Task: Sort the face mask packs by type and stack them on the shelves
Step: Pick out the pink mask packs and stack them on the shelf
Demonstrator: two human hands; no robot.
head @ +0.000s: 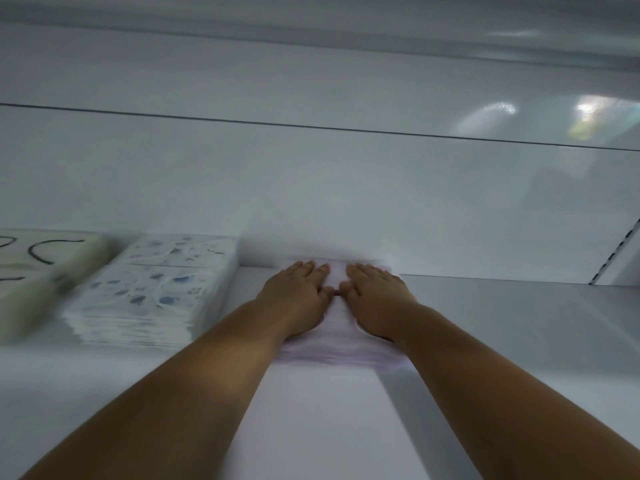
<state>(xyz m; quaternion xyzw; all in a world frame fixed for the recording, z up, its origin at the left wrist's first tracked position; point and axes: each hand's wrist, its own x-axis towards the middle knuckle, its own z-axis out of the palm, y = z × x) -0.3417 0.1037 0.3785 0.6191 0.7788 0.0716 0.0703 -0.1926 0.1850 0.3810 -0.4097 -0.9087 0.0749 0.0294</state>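
Note:
A stack of pale pink mask packs lies on the white shelf, near the back panel. My left hand and my right hand both lie flat on top of it, fingers straight and pointing to the back, thumbs almost touching. To the left stands a stack of white packs printed with small blue and grey shapes. Further left lies a beige stack with black curved marks, cut off by the frame edge.
The shelf's white back panel rises just behind the stacks. A slotted upright rail runs at the right. Bare shelf surface shows right of the pink stack and in front of it.

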